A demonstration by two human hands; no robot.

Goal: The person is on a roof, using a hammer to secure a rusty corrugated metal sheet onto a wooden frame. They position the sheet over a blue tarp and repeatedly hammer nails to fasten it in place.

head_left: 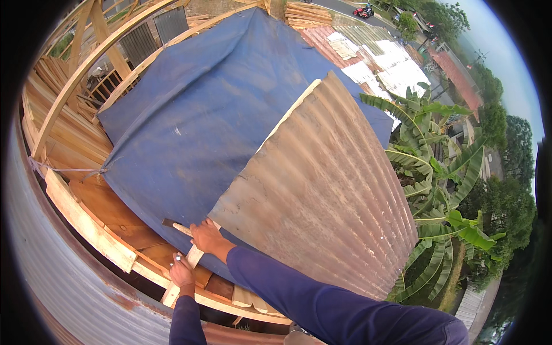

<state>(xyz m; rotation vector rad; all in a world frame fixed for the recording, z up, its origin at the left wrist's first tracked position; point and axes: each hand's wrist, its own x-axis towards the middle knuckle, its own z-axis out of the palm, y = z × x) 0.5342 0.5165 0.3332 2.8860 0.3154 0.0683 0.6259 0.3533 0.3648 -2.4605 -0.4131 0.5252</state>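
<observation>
My right hand (208, 237) is closed around a hammer (183, 229), its dark head pointing left over the edge of a blue tarp (190, 138). Just below and to the left, my left hand (183, 272) is curled over a narrow wooden batten (194, 256). That batten slants down across the timber frame, and my fingers hide its middle. Pale spots show on the left fingers; whether they are rings I cannot tell. Beside my right hand lies the corner of a rusty corrugated metal sheet (322, 190), which rests over part of the tarp.
Timber beams (86, 215) curve along the left, with a cord (72, 169) tied to the tarp's corner. Grey corrugated roofing (75, 282) runs along the lower left. Banana plants (440, 172) stand at the right. A road with a red motorbike (363, 11) is far off.
</observation>
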